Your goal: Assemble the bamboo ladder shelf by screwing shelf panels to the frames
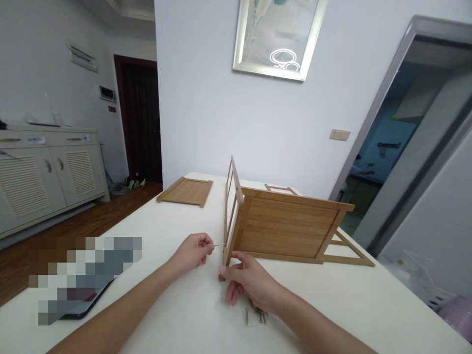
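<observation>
My left hand [194, 253] is closed in a pinch on a thin metal rod [219, 245], like a hex key, whose far end meets the upright wooden frame [230, 216]. On the other side, my right hand [249, 278] grips the near lower end of that frame between thumb and fingers. The frame stands at an angle to a wooden panel [287, 228], touching its left end. Partly hidden beneath my right hand lies a small clear bag [254, 316] with metal screws.
A second wooden panel [188, 191] lies flat at the table's far left. Another open wooden frame [348, 251] sits behind the standing panel on the right. A dark-edged flat device [86, 307], mostly blurred out, rests at left. The white table [165, 319] meets the wall.
</observation>
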A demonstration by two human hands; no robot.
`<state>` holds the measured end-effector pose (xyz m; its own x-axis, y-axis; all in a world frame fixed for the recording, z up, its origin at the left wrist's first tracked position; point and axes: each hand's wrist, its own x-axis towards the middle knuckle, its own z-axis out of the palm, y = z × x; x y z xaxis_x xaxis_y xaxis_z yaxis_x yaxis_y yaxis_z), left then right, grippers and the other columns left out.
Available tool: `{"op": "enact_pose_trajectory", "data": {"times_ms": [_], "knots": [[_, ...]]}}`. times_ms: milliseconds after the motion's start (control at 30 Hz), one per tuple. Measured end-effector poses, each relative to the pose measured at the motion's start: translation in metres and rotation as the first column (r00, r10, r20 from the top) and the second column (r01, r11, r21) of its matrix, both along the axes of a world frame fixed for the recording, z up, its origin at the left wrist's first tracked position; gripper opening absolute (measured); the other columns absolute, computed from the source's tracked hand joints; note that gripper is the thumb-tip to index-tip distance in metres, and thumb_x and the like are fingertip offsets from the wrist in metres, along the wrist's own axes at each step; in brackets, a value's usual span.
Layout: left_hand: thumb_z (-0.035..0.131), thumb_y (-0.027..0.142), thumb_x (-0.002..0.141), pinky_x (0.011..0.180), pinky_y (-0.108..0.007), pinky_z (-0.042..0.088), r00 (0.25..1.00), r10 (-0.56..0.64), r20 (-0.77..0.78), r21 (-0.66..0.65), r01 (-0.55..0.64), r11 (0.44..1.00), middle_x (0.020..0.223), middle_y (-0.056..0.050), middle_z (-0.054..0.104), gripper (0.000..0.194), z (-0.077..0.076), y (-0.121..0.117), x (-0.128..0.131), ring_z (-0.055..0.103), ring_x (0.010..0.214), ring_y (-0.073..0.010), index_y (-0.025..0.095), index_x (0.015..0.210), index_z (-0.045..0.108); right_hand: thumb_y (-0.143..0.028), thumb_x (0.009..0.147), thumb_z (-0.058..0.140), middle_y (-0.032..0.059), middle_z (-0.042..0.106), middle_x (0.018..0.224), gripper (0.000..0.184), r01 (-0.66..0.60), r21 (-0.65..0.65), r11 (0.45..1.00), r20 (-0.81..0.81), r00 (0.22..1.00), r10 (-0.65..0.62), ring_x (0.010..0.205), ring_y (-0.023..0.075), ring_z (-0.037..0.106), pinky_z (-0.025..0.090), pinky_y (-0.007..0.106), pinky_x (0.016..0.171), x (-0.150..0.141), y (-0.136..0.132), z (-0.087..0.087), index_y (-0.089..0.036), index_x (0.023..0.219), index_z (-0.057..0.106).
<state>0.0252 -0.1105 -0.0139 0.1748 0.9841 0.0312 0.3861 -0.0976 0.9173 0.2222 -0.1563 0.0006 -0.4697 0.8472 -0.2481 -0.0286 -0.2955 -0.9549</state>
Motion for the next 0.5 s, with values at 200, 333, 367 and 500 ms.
{"op": "enact_pose_trajectory", "data": {"times_ms": [200,333,367,500], "knots": [[0.068,0.04,0.081,0.052,-0.022,0.047,0.811,-0.178,0.558,-0.108,0.284,0.953,0.098,-0.008,0.069,0.027,0.016,-0.015,-0.001,0.064,0.065,-0.0117,0.017,0.085,0.055,-0.037,0.075,0.074,-0.0009,0.063,0.079,0.065,0.006,0.035,0.999,0.031,1.0,-0.007,0.044,0.0119,0.062,0.046,0.021,0.038,0.0,0.0,0.001,-0.016,0.126,0.04],[0.071,0.031,0.082,0.061,-0.026,0.055,0.692,-0.254,0.676,-0.085,0.415,0.906,0.109,-0.008,0.066,0.02,0.022,-0.023,-0.001,0.067,0.08,-0.0154,0.017,0.085,0.057,-0.039,0.08,0.068,-0.0029,0.061,0.081,0.059,-0.037,0.108,0.993,0.078,0.997,0.029,0.043,0.0098,0.061,0.045,0.019,0.036,-0.001,0.0,0.001,-0.023,0.13,0.042],[0.071,0.029,0.082,0.063,-0.027,0.056,0.674,-0.276,0.686,-0.077,0.444,0.893,0.104,-0.007,0.067,0.018,0.022,-0.024,-0.001,0.067,0.081,-0.0157,0.017,0.085,0.058,-0.04,0.081,0.066,-0.0032,0.06,0.082,0.057,-0.053,0.128,0.99,0.088,0.995,0.041,0.043,0.0093,0.061,0.045,0.019,0.036,-0.001,-0.001,0.001,-0.024,0.13,0.042],[0.067,0.027,0.086,0.068,-0.028,0.056,0.63,-0.341,0.698,-0.04,0.509,0.86,0.086,-0.005,0.067,0.013,0.021,-0.026,0.0,0.066,0.077,-0.0148,0.016,0.087,0.06,-0.048,0.085,0.06,-0.004,0.057,0.081,0.051,-0.1,0.196,0.975,0.149,0.986,0.072,0.042,0.0073,0.059,0.043,0.017,0.034,-0.003,-0.003,0.004,-0.026,0.129,0.046]]}}
